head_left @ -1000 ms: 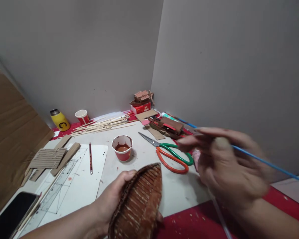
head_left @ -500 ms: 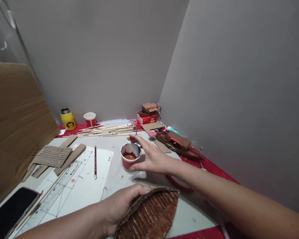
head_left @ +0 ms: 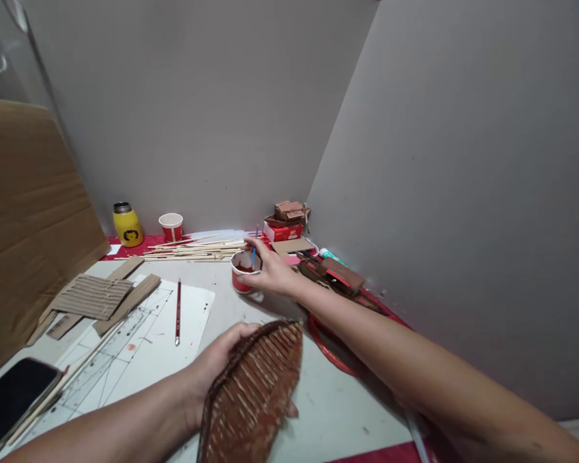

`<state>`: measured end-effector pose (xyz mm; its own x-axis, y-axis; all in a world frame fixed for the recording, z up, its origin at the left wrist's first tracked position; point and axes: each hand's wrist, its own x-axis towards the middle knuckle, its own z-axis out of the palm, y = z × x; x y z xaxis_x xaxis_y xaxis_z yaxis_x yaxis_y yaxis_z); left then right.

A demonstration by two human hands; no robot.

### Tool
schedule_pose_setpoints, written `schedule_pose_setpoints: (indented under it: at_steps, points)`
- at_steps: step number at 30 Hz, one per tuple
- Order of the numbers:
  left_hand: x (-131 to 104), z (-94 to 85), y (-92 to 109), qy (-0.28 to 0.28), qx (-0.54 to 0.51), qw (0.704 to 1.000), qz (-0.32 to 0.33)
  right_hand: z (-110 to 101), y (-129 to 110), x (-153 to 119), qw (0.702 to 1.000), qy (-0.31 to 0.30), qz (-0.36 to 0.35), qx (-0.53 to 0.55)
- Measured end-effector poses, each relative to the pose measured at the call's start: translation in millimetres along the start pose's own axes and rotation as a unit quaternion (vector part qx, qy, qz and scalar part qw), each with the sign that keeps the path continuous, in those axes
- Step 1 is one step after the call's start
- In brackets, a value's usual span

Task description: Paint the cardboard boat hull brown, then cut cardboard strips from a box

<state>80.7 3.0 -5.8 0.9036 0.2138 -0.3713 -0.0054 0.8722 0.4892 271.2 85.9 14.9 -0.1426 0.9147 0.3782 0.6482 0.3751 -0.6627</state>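
Note:
My left hand (head_left: 219, 357) is closed around a brown-painted model boat hull (head_left: 253, 389) of corrugated cardboard, tilted so its ridged side faces me. A fingertip shows beyond the hull's right edge; the other fingers are hidden behind it. Farther forward, my right hand (head_left: 274, 271) grips a red paper cup (head_left: 240, 283) by its right side, thumb on the near wall and fingers over the far side. Brown paint coats the inside of the cup. A thin blue stick, perhaps a paintbrush (head_left: 253, 258), stands in it near my fingers.
Left lie a pencil (head_left: 178, 312), a drawn paper sheet (head_left: 193, 308), cardboard pieces (head_left: 94, 297) and a phone (head_left: 17, 405). Wooden sticks (head_left: 197, 249), a yellow bottle (head_left: 127, 226) and another cup (head_left: 171, 227) are at the back. Painted model boats (head_left: 340, 273) (head_left: 289, 212) sit right.
My right hand and the paper cup have moved away from me across the table. The hull in my left hand has risen in view and shifted left, showing more of its ridged side.

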Motion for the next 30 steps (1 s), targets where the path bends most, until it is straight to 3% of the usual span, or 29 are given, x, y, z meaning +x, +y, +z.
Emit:
schedule_pose_setpoints:
  at_steps: [4,8,11,15,19,23,30]
  points:
    - [-2.1,-4.3,20.5,0.033,-0.013,0.998,0.057,3.8,9.6,9.1,1.0,0.013,-0.002,0.021]
    - [-5.0,-5.7,29.1,0.061,-0.034,0.992,0.104,-13.1,0.0,0.8,0.996,0.062,-0.024,0.055]
    - [-5.6,-6.4,28.8,0.063,-0.053,0.991,0.102,-31.4,-17.0,-25.2,0.987,0.134,-0.035,0.086]
    - [-3.9,-8.4,25.8,0.067,-0.057,0.992,0.095,-43.2,-40.2,-86.0,0.968,0.222,-0.024,0.117]
    - [-0.4,-12.2,22.5,0.067,-0.058,0.994,0.07,-42.9,-47.0,-141.5,0.978,0.162,-0.112,0.07]
    - [1.7,-16.0,19.5,0.051,-0.064,0.995,0.059,-40.5,-46.1,-160.0,0.971,0.149,-0.187,0.03]
    - [5.5,-21.7,18.3,0.01,-0.068,0.998,-0.017,-24.9,-45.0,-151.0,0.977,0.143,-0.114,0.113]
